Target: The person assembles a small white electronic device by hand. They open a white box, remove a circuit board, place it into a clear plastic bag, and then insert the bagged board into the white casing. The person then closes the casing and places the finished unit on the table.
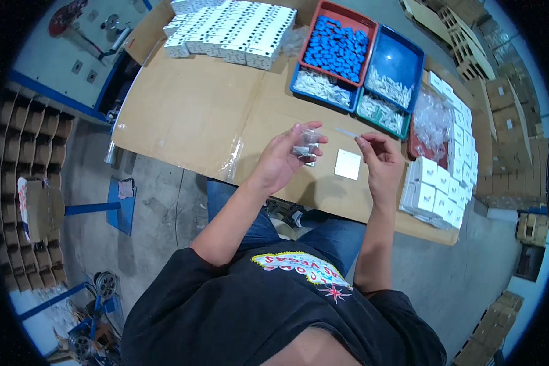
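The left hand (pixel 279 161) cradles a clear plastic bag (pixel 307 139); the right hand (pixel 384 161) pinches a thin whitish strip (pixel 346 132) (mid-bagging, I'd judge), so next wants careful aim.

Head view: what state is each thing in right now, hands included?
Left hand: holding the clear plastic packet
Clear plastic packet: in hand; open or sealed, cannot tell
Right hand: pinching the thin white strip
Thin white strip: held at one end
White square card: lying flat
Red tray: heaped with blue pieces
Large blue tray: partly filled, white pieces at near end
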`<action>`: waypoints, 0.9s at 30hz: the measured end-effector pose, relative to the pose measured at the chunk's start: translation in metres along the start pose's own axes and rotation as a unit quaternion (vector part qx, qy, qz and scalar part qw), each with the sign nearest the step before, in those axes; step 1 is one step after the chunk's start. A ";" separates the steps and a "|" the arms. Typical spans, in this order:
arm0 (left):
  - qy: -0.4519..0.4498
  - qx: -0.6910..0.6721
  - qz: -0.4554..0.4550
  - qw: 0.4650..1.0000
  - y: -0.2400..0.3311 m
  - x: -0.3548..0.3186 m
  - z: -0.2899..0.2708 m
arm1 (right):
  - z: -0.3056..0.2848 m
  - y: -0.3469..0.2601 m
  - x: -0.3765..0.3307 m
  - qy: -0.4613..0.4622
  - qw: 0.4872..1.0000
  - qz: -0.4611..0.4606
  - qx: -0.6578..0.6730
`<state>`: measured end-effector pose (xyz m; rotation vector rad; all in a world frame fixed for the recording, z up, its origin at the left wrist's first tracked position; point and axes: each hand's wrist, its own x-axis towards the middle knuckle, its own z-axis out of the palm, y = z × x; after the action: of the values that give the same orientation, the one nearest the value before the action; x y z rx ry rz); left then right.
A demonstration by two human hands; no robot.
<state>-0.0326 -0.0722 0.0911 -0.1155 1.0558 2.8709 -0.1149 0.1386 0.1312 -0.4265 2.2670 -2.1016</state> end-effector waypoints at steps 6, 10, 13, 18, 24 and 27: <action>0.020 0.012 -0.043 0.999 -0.008 0.001 0.019 | -0.003 -0.017 0.002 -0.038 0.998 -0.026 -0.044; 0.036 0.025 -0.041 0.998 -0.017 -0.005 0.019 | -0.001 -0.009 0.001 -0.057 0.996 -0.025 -0.065; 0.077 0.056 -0.047 0.994 -0.029 -0.009 0.007 | 0.002 -0.012 -0.001 -0.061 0.995 0.006 -0.077; 0.137 -0.068 -0.061 0.986 -0.047 -0.010 -0.005 | 0.008 -0.019 -0.011 -0.091 0.992 0.003 -0.086; 0.128 -0.084 -0.048 0.987 -0.042 -0.007 0.006 | 0.005 -0.027 -0.011 -0.112 0.973 -0.009 -0.204; 0.104 -0.064 -0.030 0.992 -0.043 -0.008 0.008 | 0.004 -0.022 -0.010 -0.123 0.974 -0.008 -0.192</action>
<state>-0.0206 -0.0348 0.0698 -0.4571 0.8785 2.9189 -0.1002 0.1357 0.1506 -0.6748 2.5142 -1.5043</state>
